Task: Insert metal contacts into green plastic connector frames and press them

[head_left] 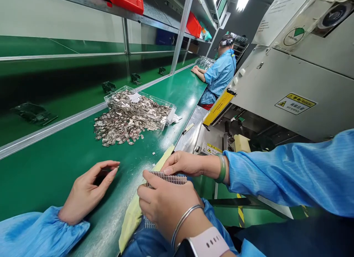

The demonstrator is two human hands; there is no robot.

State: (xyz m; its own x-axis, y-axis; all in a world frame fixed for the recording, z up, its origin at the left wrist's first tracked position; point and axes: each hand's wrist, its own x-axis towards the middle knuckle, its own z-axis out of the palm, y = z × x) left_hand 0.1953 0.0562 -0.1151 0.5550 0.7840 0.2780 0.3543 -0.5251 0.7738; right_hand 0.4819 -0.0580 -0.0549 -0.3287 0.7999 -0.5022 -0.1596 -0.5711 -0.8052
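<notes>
through the head camera i see my left hand (88,192) open wide, holding nothing, on the green worktop (47,179) at 8 o'clock. my right hand (166,209) closes on a ribbed metal strip (167,179) at 6 o'clock, above a yellow cloth (132,216). a co-worker's hand (184,164) touches the strip too. a clear tray (143,95) with heaped metal pieces (124,120) sits at 11 o'clock.

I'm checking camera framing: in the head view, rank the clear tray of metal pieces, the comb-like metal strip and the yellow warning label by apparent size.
Largest: the clear plastic tray.
Next, unranked: the comb-like metal strip and yellow warning label look about alike.
</notes>
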